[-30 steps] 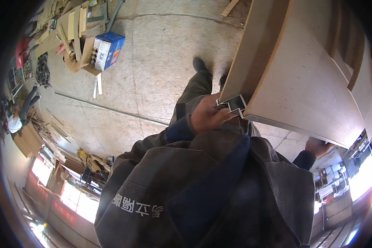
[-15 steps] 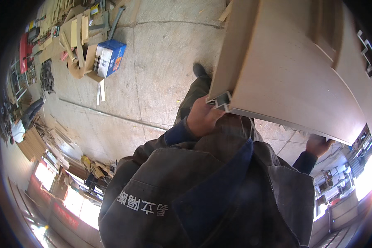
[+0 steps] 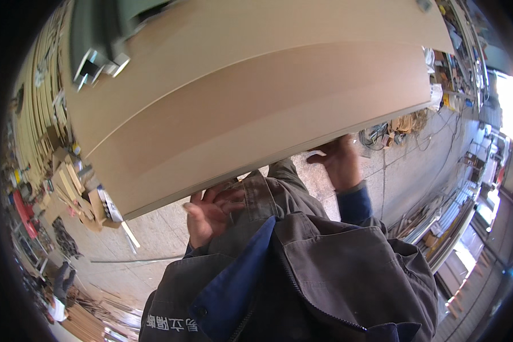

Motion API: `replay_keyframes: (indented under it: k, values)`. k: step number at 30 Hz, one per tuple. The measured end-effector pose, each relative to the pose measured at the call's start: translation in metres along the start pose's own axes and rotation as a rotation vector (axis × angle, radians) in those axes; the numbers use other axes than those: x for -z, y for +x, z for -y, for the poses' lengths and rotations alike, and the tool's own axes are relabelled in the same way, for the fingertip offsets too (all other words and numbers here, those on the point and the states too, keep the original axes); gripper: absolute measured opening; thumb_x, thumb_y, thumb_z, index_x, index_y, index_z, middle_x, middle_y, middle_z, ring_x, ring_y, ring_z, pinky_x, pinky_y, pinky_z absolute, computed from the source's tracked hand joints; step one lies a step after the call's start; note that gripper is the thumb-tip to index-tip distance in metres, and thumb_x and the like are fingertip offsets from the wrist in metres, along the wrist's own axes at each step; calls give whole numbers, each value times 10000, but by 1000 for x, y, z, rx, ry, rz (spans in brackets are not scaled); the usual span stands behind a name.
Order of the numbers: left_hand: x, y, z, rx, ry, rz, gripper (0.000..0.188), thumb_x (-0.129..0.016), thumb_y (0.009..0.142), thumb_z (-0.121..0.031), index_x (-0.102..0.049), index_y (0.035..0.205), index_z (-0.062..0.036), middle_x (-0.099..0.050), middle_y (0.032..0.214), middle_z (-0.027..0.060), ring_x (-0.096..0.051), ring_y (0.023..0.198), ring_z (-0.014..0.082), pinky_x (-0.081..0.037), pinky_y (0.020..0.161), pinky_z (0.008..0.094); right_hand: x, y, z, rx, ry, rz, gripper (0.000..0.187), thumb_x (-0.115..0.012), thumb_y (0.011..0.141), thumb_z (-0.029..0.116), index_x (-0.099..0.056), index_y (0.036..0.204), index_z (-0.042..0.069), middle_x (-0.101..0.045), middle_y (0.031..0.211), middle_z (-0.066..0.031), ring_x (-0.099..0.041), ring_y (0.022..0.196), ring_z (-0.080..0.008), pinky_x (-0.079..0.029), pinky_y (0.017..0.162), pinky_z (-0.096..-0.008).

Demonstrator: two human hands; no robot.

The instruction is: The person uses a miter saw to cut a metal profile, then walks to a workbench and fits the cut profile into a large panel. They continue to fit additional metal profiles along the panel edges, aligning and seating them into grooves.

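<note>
A wide beige board [image 3: 268, 108] spans the view in front of me, its long near edge at my waist. Just below that edge my left hand [image 3: 209, 215] shows its palm, with the fingers spread and their tips by the edge. To the right, my right hand [image 3: 342, 162] has its fingers apart, the tips near or touching the board's underside; exact contact is hard to tell. Neither hand is wrapped around the board. Beyond it lies another beige board [image 3: 211, 54]. A metal profile [image 3: 100, 65] with a hollow, stepped end rests at the far left, blurred.
Left on the floor are wood offcuts [image 3: 68, 176] and a carton [image 3: 105, 205]. Coiled cable [image 3: 373, 135] and scraps lie on the right, beyond my right hand. Long stock [image 3: 439, 228] is stacked farther right. A person [image 3: 60, 296] is at the lower left.
My view has swung, and the floor clutter has shifted down and left. Both hands, earlier gripping a panel with a metal profile edge, now have their fingers apart below the board's edge.
</note>
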State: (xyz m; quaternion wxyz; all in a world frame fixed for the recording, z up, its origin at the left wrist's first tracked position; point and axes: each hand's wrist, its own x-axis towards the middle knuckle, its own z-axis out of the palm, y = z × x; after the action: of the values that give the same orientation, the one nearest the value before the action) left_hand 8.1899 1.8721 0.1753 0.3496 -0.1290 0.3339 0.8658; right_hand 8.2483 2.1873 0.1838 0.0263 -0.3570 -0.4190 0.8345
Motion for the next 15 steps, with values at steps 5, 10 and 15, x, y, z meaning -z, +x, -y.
replay_keyframes:
  k: [5, 10, 15]
  values:
    - [-86, 23, 27, 58, -195, -340, 816, -502, 872, -688, -422, 1409, -79, -496, 1404, 157, -535, 1207, 411, -535, 916, 556, 8, -5, 22, -199, 8, 10, 466, -575, 977, 389, -519, 1239, 8, -652, 1051, -150, -668, 852, -239, -546, 715, -369]
    - [-136, 53, 52, -154, 59, -652, 676, -546, 881, -674, -603, 1211, -87, -683, 1060, 80, -638, 969, 227, -549, 787, 368, 68, 17, 47, -222, 29, 437, 440, -642, 952, 303, -566, 1234, -26, -656, 1064, -100, -645, 880, -182, -538, 758, -333]
    - [-147, 67, 63, -261, 124, -773, 648, -642, 811, -678, -629, 1113, -105, -686, 983, 42, -632, 840, 198, -535, 722, 327, 168, 41, 86, 25, 188, 171, 303, -624, 964, 227, -631, 1124, -30, -681, 986, -98, -650, 848, -176, -548, 734, -310]
